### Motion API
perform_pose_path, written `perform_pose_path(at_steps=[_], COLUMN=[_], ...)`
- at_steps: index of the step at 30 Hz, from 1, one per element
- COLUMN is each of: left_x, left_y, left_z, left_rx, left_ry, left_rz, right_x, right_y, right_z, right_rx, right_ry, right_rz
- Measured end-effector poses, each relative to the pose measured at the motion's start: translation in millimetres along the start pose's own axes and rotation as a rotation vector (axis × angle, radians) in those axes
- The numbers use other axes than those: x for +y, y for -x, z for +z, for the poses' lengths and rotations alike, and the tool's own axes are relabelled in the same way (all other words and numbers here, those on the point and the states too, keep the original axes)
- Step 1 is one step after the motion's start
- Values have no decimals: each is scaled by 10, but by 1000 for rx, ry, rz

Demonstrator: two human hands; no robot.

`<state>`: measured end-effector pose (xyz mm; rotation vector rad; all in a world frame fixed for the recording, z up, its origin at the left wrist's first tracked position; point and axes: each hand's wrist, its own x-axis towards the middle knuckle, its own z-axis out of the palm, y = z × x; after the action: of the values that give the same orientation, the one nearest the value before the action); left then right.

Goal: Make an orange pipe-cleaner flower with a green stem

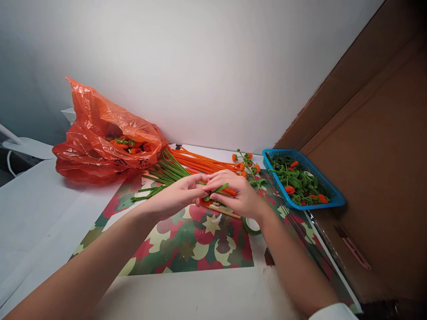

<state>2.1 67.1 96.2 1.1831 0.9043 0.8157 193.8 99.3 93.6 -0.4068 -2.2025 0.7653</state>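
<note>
My left hand [178,194] and my right hand [235,192] meet above a star-patterned sheet [187,249]. Both are closed in a pinch on a short green pipe cleaner [217,190] held between the fingertips, with something small and orange at its lower end. A wooden stick [224,210] lies on the sheet just under my right hand. Behind the hands lie a bundle of green pipe cleaners [167,171] and a bundle of orange ones [203,163]. A finished stem with orange buds [248,165] lies to the right of them.
An orange plastic bag [106,133] with made pieces inside sits at the back left. A blue basket [302,180] of green and orange pieces stands at the right, against a brown cardboard wall [376,155]. A roll of green tape [251,225] lies by my right wrist.
</note>
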Motion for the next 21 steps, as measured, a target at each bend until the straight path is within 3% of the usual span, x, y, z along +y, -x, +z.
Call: perform_pose_path(at_steps=[10, 21], left_x=[28, 48], left_y=[0, 11], left_z=[-94, -84], left_rx=[-115, -50], left_ry=[76, 75], left_rz=[-107, -51], right_x=[-60, -71], right_y=[21, 63], right_z=[-33, -42], right_rx=[64, 112], right_ry=[178, 219], right_rz=[-75, -103])
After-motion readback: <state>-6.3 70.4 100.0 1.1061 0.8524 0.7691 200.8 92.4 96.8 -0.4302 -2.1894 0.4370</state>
